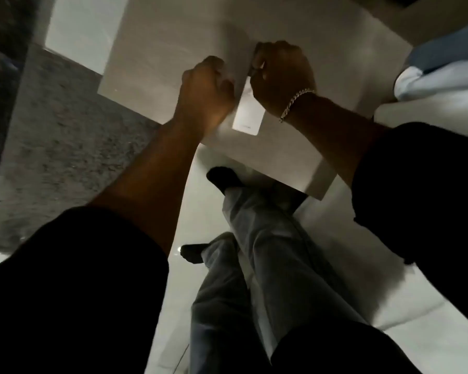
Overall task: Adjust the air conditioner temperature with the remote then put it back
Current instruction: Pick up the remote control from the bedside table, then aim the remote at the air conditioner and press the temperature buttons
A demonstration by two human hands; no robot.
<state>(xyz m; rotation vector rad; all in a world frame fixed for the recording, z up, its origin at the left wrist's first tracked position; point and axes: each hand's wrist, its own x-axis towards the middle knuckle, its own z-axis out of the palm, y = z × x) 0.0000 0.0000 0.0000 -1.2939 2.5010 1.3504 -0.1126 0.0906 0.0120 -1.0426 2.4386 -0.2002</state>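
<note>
A slim white remote (pixel 248 112) lies lengthwise over the white table (pixel 157 49), its near end pointing towards me. My right hand (pixel 281 76), with a chain bracelet on the wrist, is closed around the remote's far end. Just left of the remote, my left hand (pixel 204 87) is curled with its fingers bent; I cannot tell whether it touches the remote. The remote's buttons and its far half are hidden under my hands. No air conditioner is in view.
A grey speckled rug (pixel 62 136) lies on the floor to the left of the table. A white and blue cushion (pixel 438 68) sits at the right on a white seat (pixel 405 290). My legs and dark socks are below the table's near edge.
</note>
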